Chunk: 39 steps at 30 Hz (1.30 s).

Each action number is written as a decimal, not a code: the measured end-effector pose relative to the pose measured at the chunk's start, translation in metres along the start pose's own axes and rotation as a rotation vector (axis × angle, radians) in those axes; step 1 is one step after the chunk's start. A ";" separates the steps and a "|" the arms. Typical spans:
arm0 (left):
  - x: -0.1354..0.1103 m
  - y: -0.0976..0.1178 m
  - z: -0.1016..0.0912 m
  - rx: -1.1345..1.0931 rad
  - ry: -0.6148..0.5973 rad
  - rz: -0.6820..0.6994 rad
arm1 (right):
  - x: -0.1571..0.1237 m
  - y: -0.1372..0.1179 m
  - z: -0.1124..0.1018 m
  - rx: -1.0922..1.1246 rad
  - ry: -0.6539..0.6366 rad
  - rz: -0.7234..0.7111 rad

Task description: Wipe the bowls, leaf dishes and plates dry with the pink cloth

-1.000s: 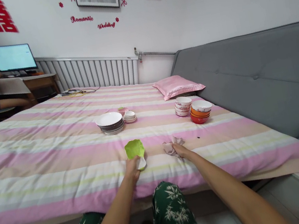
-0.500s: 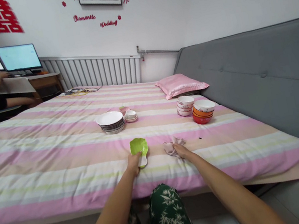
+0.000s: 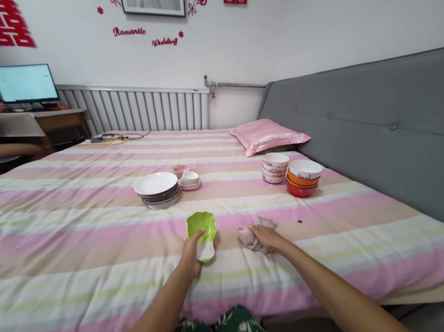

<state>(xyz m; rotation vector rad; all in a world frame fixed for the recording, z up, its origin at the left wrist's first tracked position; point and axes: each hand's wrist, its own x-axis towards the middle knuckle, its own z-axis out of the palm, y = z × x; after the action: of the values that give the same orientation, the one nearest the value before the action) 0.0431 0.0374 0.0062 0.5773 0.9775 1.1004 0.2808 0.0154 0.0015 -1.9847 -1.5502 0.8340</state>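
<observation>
My left hand (image 3: 189,255) grips the near end of a green leaf-shaped dish (image 3: 201,226) that rests on the striped bedsheet (image 3: 68,244). A little to the right, my right hand (image 3: 265,236) is closed on a crumpled pinkish cloth (image 3: 248,237) lying on the sheet. Dish and cloth lie a short gap apart.
Farther back on the bed stand a stack of white plates (image 3: 157,189), small saucers with a cup (image 3: 189,180), two stacks of bowls (image 3: 298,175) and a pink pillow (image 3: 265,133). A grey sofa back (image 3: 391,130) borders the right. Another person sits at a desk with monitors (image 3: 22,84) at far left.
The view has shifted closer over the bed. Both hands keep their hold; dish and cloth sit slightly nearer me and lower in view.
</observation>
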 end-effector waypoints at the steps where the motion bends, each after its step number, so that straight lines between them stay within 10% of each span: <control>1: 0.005 0.004 0.004 -0.013 -0.012 -0.011 | 0.002 -0.008 -0.005 -0.043 0.004 0.014; 9: 0.074 0.020 0.048 -0.204 -0.115 0.046 | 0.052 -0.080 -0.024 -0.045 0.167 -0.127; 17: 0.141 0.006 0.055 -0.386 -0.146 0.180 | 0.135 -0.100 0.062 0.321 0.296 -0.179; 32: 0.120 0.003 0.050 -0.162 -0.256 0.130 | 0.131 -0.075 0.072 0.541 0.414 -0.222; 39: 0.126 0.003 0.049 0.141 -0.054 0.346 | 0.128 -0.080 0.067 0.394 0.443 -0.177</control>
<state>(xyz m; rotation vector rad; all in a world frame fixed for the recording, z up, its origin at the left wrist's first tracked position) 0.1004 0.1583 -0.0134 0.9113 0.9337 1.3191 0.2004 0.1592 -0.0109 -1.5855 -1.1776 0.5296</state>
